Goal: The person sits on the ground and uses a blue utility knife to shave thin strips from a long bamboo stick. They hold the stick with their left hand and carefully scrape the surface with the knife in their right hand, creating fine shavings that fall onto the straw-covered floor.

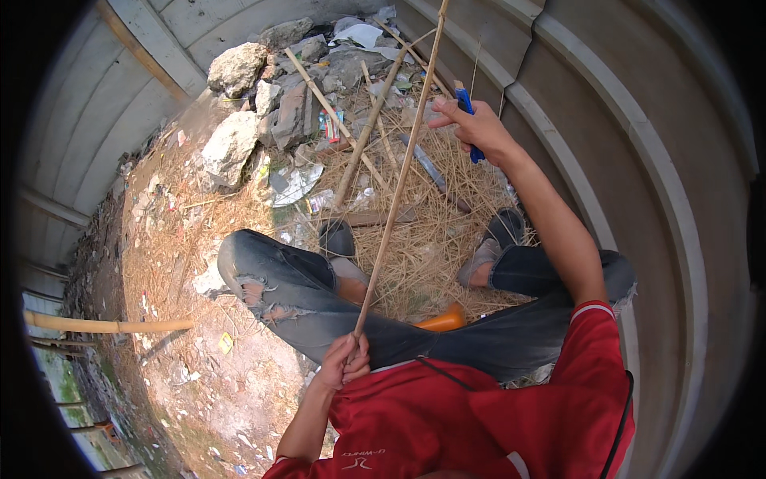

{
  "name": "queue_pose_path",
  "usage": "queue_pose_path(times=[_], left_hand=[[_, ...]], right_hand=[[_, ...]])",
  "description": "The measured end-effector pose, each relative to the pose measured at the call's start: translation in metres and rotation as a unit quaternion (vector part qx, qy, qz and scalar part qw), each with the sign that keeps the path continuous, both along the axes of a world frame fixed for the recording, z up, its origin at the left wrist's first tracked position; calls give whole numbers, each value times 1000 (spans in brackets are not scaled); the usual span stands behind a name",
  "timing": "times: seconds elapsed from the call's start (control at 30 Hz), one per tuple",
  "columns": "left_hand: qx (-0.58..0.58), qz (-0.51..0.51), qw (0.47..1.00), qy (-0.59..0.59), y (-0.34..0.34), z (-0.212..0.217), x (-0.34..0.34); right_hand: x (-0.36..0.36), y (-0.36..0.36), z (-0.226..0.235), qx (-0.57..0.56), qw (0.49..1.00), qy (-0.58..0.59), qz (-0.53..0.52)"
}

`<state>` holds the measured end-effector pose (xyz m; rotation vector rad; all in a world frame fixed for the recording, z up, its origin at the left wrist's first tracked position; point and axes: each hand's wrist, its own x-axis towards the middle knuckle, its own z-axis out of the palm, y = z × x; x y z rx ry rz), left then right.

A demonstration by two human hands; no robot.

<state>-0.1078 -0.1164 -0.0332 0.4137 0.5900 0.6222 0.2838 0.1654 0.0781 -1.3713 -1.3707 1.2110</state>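
Note:
My left hand (345, 363), low in front of my red shirt, is wrapped round the lower end of a long thin bamboo stick (404, 172). The stick slants up and away past the top of the view. My right hand (483, 134) is stretched out to the far right, holding a blue utility knife (463, 100) against the palm. Its index finger points left toward the stick, with a small gap between them. Just below that hand, a long blade with a brown handle (455, 198) lies on the straw. An orange plastic piece (444, 318) shows between my legs.
Rocks and broken concrete (231, 148) are heaped at the far left. Bamboo poles (371, 128) lie across litter and straw. Corrugated metal sheeting (638, 144) curves up on my right. A thicker bamboo pole (112, 325) juts in from the left.

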Motion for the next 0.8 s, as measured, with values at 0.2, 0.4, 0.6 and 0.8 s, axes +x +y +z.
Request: queue_pose_path(times=[0.2,0.4,0.6,0.8], left_hand=[[84,58,994,30,23,8,42],[187,49,978,78,43,7,66],[293,86,937,168,60,22,87],[296,140,930,166,91,47,101]], right_hand=[[-68,-36,-28,68,996,22,45],[-74,-51,-13,68,993,24,97],[-66,-58,3,65,993,70,66],[-73,-73,-14,165,948,-232,138]])
